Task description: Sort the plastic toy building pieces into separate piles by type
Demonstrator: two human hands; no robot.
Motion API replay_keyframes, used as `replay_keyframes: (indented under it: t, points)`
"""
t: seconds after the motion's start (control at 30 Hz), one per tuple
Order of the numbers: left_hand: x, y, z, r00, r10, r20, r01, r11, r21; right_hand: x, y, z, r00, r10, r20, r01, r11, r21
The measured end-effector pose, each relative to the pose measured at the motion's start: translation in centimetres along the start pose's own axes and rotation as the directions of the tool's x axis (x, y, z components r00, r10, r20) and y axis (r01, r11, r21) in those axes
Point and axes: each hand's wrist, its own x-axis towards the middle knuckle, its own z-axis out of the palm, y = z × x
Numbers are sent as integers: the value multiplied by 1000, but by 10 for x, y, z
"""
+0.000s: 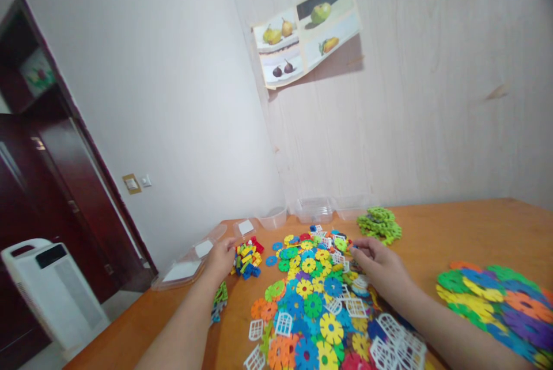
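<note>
Nearest us lay the snowflake discs (pixel 313 306); our right hand (pixel 380 266), fingers pinching one piece at its twelve o'clock edge, sorted, while our left hand (pixel 221 259) loosely cupped the brick pile (pixel 246 257) at ten o'clock on the desk (pixel 453 231); next likely needed a lift.

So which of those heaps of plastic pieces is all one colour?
The green pile at the table's far side, past the right hand. The heap under the hands and the right-edge one are multicoloured.
</note>
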Motion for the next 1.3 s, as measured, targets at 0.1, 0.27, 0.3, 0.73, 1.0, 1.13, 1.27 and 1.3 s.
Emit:
replay_keyframes:
  t: [0.1,0.27,0.3,0.73,1.0,1.13,1.27,1.3]
  points:
    - [-3,5,-3,1000,14,-8,-14,1000,-15,-2,-1,2,1000,1,16,-1,1000,20]
    - [-8,27,-1,997,82,4,-81,995,-51,-8,-12,8,996,-39,74,41,999,-33]
    - [-13,37,2,994,107,25,-105,992,-77,-10,-15,9,996,-55,75,60,996,-69]
    - [-147,154,71,798,239,554,50,888,-457,-47,-44,21,899,-287,331,379,888,-260]
    - [-155,165,59,792,91,604,322,778,-540,-57,-60,20,838,-360,410,485,835,-258]
    - [-151,159,58,821,56,568,299,805,-512,-56,-50,19,827,-371,422,498,831,-247]
    - [-112,127,42,931,34,363,140,886,-442,-43,-33,11,873,-366,323,461,836,-299]
    - [-98,114,35,956,15,294,112,905,-409,-39,-30,9,884,-361,296,446,839,-311]
